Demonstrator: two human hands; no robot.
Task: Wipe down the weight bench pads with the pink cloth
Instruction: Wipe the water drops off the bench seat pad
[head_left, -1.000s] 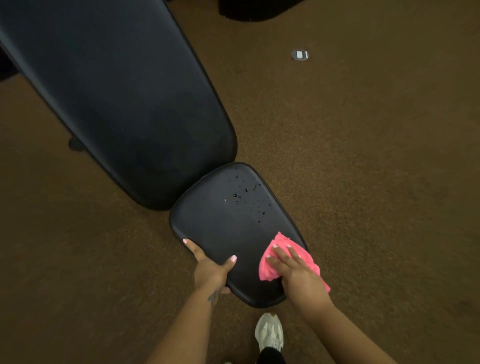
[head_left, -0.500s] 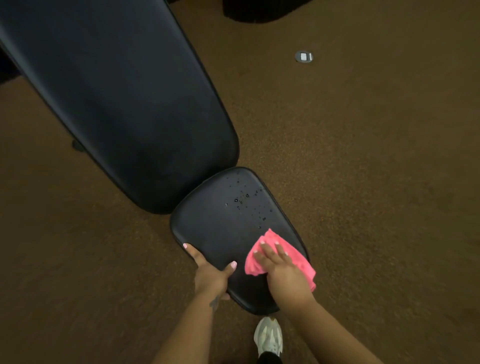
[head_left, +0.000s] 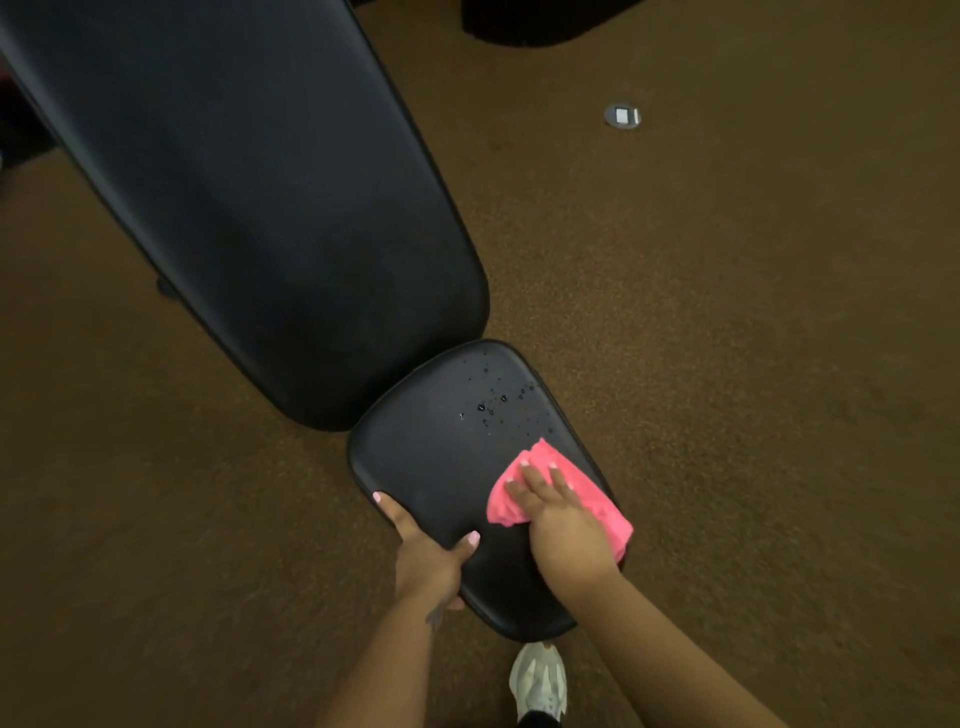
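Right hand (head_left: 558, 525) flat, fingers spread; left hand (head_left: 428, 558) apparently gripping, thumb out.

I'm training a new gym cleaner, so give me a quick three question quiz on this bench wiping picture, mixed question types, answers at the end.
1. True or false: the right hand presses the pink cloth flat on the seat pad.
2. What does the left hand do? A) holds a spray bottle B) grips the seat pad's edge C) hangs free
3. Fill in: droplets sit on the seat pad toward the ____ pad.

Key: 1 true; 2 B; 3 back
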